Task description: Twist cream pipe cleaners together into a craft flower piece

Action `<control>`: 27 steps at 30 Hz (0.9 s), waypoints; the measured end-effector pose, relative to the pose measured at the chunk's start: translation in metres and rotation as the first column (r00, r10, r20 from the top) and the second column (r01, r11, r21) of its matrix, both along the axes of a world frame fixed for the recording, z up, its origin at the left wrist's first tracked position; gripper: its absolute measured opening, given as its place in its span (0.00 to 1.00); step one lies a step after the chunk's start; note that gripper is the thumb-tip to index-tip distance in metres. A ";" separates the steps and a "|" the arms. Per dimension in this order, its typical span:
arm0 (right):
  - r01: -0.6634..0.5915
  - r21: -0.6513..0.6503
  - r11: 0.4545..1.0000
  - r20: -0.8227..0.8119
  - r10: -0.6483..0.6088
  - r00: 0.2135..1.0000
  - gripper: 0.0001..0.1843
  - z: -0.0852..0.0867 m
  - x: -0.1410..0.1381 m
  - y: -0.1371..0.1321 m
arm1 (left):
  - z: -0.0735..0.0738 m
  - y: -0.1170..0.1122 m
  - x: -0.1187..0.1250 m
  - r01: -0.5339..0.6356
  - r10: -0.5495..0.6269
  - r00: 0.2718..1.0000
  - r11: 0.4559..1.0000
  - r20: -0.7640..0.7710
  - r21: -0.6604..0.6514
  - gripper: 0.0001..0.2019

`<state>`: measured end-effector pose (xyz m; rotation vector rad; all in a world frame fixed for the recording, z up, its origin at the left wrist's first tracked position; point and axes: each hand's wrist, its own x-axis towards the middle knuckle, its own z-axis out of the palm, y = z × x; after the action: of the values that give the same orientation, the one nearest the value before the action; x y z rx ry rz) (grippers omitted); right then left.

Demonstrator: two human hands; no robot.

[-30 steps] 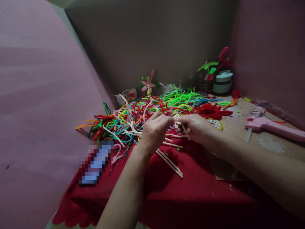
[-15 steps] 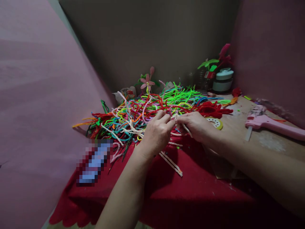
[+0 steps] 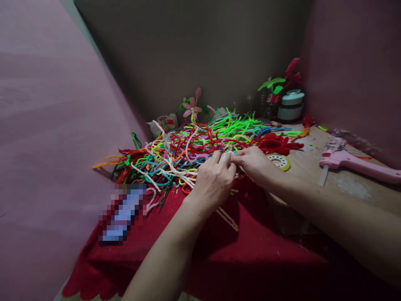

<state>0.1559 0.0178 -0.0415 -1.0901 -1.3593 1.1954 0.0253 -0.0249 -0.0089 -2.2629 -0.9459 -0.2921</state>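
My left hand (image 3: 215,177) and my right hand (image 3: 253,164) meet in front of a heaped pile of coloured pipe cleaners (image 3: 188,146). Both are closed, fingertips together, on a white pipe cleaner (image 3: 231,154), most of which my fingers hide. Below my left hand, pale pipe cleaners (image 3: 228,219) lie on the red tablecloth (image 3: 213,246). Just right of my right hand is a yellow roll of tape (image 3: 282,162). Behind it lies a bunch of fuzzy red pipe-cleaner shapes (image 3: 275,144).
A pink glue gun (image 3: 354,161) rests on the brown board (image 3: 332,200) at right. At the back stand a lidded jar (image 3: 291,105), green leaves (image 3: 272,83) and a pink flower (image 3: 191,109). A blurred-out bluish object (image 3: 120,217) lies at front left. Pink walls (image 3: 46,125) flank the table.
My left hand has moved slightly right and turned, closing in against my right fingertips and covering more of the white pipe cleaner. The view has shifted a little.
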 end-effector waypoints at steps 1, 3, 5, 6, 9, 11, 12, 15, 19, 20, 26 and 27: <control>-0.006 -0.004 1.000 -0.007 0.006 1.000 0.10 0.001 0.000 -0.001 | -0.001 0.000 0.001 0.000 0.000 1.000 1.000 -0.005 -0.004 0.09; -0.025 -0.021 0.999 -0.016 0.024 1.000 0.10 0.003 -0.001 -0.003 | -0.006 -0.001 0.002 0.001 -0.001 1.000 1.000 -0.013 -0.010 0.08; -0.041 -0.048 0.998 -0.032 0.039 0.999 0.10 0.006 -0.002 -0.005 | -0.011 0.000 0.004 -0.004 0.004 1.000 1.000 -0.005 -0.021 0.08; -0.044 -0.060 0.997 -0.051 0.041 0.998 0.10 0.007 -0.003 -0.006 | -0.012 0.000 0.004 -0.009 0.010 1.000 0.999 0.016 -0.034 0.08; -0.064 -0.060 0.996 -0.165 0.053 0.985 0.10 0.010 -0.004 -0.007 | -0.013 0.006 0.002 0.020 0.006 0.975 0.993 0.224 -0.115 0.08; -0.082 -0.053 0.995 -0.254 0.066 0.965 0.10 0.012 -0.003 -0.006 | -0.010 0.011 -0.003 0.082 0.026 0.864 0.978 0.503 -0.191 0.06; -0.085 -0.062 0.994 -0.289 0.063 0.955 0.09 0.012 -0.003 -0.006 | -0.007 0.015 -0.007 0.112 0.071 0.756 0.965 0.650 -0.237 0.08; -0.084 -0.123 0.989 -0.322 0.040 0.946 0.05 0.012 -0.004 -0.004 | 0.000 0.023 -0.018 0.294 0.410 0.368 0.800 0.835 -0.523 0.13; -0.094 -0.145 0.985 -0.301 0.046 0.952 0.07 0.011 -0.005 -0.004 | 0.004 0.024 -0.024 0.703 0.769 0.232 0.291 0.596 -0.649 0.14; -0.092 -0.141 0.986 -0.296 0.047 0.954 0.08 0.012 -0.005 -0.005 | 0.004 0.023 -0.023 0.752 0.786 0.201 0.259 0.585 -0.606 0.14; -0.068 -0.040 0.997 -0.173 0.060 0.983 0.14 0.015 -0.004 -0.010 | 0.002 0.016 -0.008 0.656 0.642 0.158 0.500 0.750 -0.566 0.14; -0.062 -0.030 0.998 -0.151 0.057 0.987 0.14 0.015 -0.004 -0.010 | 0.001 0.016 -0.006 0.603 0.595 0.180 0.563 0.783 -0.566 0.14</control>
<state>0.1517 0.0077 -0.0261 -0.9685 -1.2668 1.3218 0.0192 -0.0092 -0.0082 -2.7438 -2.1593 -2.0377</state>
